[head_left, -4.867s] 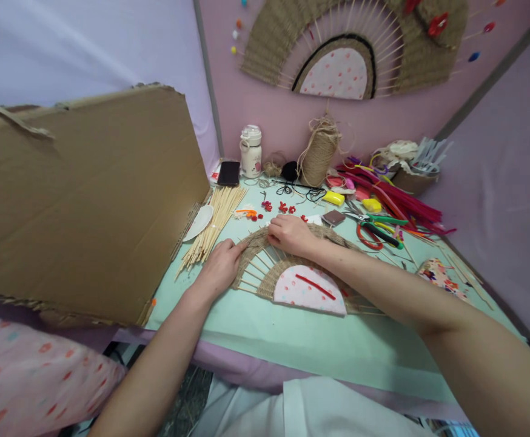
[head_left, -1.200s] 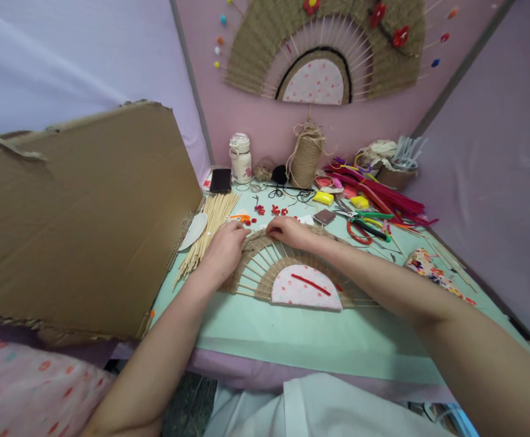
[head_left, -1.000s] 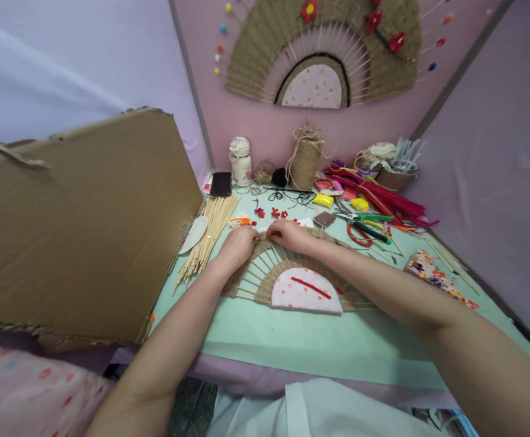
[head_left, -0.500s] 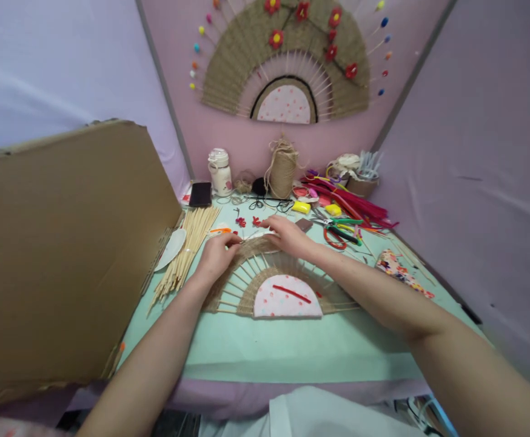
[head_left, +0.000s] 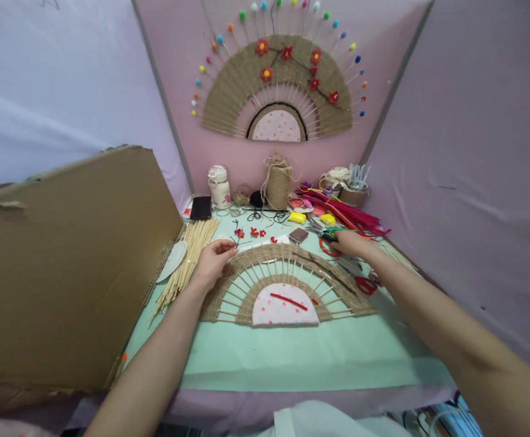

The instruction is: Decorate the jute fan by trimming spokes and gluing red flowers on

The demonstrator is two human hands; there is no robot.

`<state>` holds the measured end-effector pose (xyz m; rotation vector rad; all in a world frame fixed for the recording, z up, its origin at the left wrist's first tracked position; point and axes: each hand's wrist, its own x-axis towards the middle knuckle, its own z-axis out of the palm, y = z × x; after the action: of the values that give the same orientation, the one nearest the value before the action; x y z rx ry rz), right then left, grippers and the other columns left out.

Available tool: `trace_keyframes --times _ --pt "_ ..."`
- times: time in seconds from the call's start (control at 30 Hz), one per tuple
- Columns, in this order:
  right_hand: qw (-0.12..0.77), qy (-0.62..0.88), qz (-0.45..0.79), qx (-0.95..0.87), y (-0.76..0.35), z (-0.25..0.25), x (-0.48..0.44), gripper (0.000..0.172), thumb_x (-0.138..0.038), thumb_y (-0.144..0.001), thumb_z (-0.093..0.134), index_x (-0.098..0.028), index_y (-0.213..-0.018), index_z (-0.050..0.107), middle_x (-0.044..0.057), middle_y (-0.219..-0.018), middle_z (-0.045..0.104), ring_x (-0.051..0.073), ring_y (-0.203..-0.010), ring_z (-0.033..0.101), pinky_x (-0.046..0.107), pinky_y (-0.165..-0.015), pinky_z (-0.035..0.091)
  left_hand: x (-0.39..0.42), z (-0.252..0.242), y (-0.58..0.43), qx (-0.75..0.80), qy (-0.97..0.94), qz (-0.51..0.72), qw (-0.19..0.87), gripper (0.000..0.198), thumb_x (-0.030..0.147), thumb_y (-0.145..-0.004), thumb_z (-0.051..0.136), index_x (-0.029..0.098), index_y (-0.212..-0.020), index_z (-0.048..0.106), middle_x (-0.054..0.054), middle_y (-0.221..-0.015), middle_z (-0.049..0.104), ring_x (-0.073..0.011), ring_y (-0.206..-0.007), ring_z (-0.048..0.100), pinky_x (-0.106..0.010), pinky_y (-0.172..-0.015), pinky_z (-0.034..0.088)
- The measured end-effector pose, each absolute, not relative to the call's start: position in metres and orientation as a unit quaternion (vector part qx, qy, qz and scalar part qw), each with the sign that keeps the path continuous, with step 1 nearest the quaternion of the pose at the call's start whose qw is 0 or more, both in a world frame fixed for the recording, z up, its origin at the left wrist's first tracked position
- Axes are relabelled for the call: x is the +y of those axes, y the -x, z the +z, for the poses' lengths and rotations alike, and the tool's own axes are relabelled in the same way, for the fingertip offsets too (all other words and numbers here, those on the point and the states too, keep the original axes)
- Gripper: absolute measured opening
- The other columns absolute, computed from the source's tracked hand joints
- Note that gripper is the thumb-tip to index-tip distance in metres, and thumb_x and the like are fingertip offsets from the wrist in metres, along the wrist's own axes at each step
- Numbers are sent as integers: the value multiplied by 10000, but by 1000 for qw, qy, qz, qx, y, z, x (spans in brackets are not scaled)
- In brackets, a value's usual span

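Note:
A half-round fan of wooden sticks woven with jute [head_left: 287, 273] lies flat on the mint-green table cover [head_left: 292, 358], with a dotted pink half-disc and a red strip at its middle. My left hand [head_left: 213, 261] rests on the fan's upper left rim, fingers pinched on the jute weave. My right hand [head_left: 349, 243] is off the fan at the right, closed over green-handled pliers [head_left: 331, 232] beside red-handled scissors [head_left: 365, 284].
A big cardboard sheet [head_left: 65, 261] leans at the left. Bamboo sticks [head_left: 190, 255], a jute spool [head_left: 278, 182], a white jar [head_left: 219, 185], a phone [head_left: 201, 207], red pipe cleaners [head_left: 351, 212] and small red flowers [head_left: 251, 232] fill the back. A finished fan [head_left: 278, 91] hangs on the wall.
My right hand left the fan's top rim and moved right to the green-handled pliers. My left hand stayed on the left rim. The view tilted up, showing the whole wall fan.

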<state>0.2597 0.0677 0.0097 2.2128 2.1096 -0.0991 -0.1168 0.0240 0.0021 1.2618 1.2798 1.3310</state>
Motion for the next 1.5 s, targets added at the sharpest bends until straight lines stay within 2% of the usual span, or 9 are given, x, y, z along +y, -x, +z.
trace_keyframes --times 0.23,0.33,0.5,0.6,0.77,0.87,1.07,1.3,1.5 --pt "-69 -733 4 676 -274 46 21 351 -353 -920 386 -123 -1036 624 169 -954 697 259 -858 656 320 -683 434 19 16 126 525 -463 555 450 421 374 -509 820 156 -840 679 -63 -840 706 -153 -751 612 -272 -668 437" --pt "-296 -700 -110 640 -278 57 -21 331 -447 -876 434 -188 -938 632 101 -875 700 241 -833 652 322 -676 477 15 28 130 532 -424 586 440 449 367 -492 813 156 -857 657 -47 -830 681 -128 -703 584 -240 -601 396" --pt "-598 -479 -413 492 -237 40 -84 266 -409 -787 577 -301 -1022 637 51 -1253 628 267 -1145 598 430 -913 511 -4 41 99 500 -379 653 425 414 356 -553 765 172 -894 620 -26 -873 652 -123 -745 589 -248 -651 431" --pt "-583 -371 -572 442 -195 19 -108 303 -381 -755 647 -307 -1048 675 58 -1250 640 299 -1221 547 495 -1024 439 -18 38 52 460 -372 663 460 344 323 -617 727 172 -904 612 -45 -931 655 -139 -836 606 -277 -753 463" --pt "-555 -293 -652 426 -148 -9 -125 387 -402 -730 694 -337 -1110 665 32 -1341 576 311 -1264 502 542 -1044 397 -29 27 -16 407 -335 682 507 232 268 -670 708 176 -856 607 -51 -901 651 -147 -868 611 -299 -851 464" --pt "-559 -257 -661 429 -136 -17 -125 166 -410 -713 688 -333 -859 689 9 -1221 647 308 -1234 526 516 -1021 418 -29 24 -31 411 -322 690 501 226 281 -707 701 181 -885 605 -47 -913 643 -149 -886 609 -301 -864 461" --pt "-550 -373 -559 496 -145 -30 -118 173 -496 -678 650 -335 -673 586 -6 -736 661 315 -855 654 446 -695 522 -18 21 -45 417 -349 684 487 260 296 -700 709 176 -898 590 -45 -881 633 -152 -864 610 -295 -825 460" --pt "-521 -591 -336 516 -197 15 -104 212 -447 -794 556 -235 -808 556 14 -777 593 219 -768 550 347 -725 440 0 43 -96 326 -380 668 551 316 278 -606 761 166 -835 574 2 -743 594 -108 -704 582 -256 -708 461" --pt "-502 -599 -323 533 -219 32 -102 239 -417 -836 504 -190 -887 560 -1 -822 566 177 -774 500 294 -711 387 -3 55 -137 291 -406 651 572 335 266 -554 794 150 -791 588 11 -709 601 -97 -678 564 -242 -686 448"
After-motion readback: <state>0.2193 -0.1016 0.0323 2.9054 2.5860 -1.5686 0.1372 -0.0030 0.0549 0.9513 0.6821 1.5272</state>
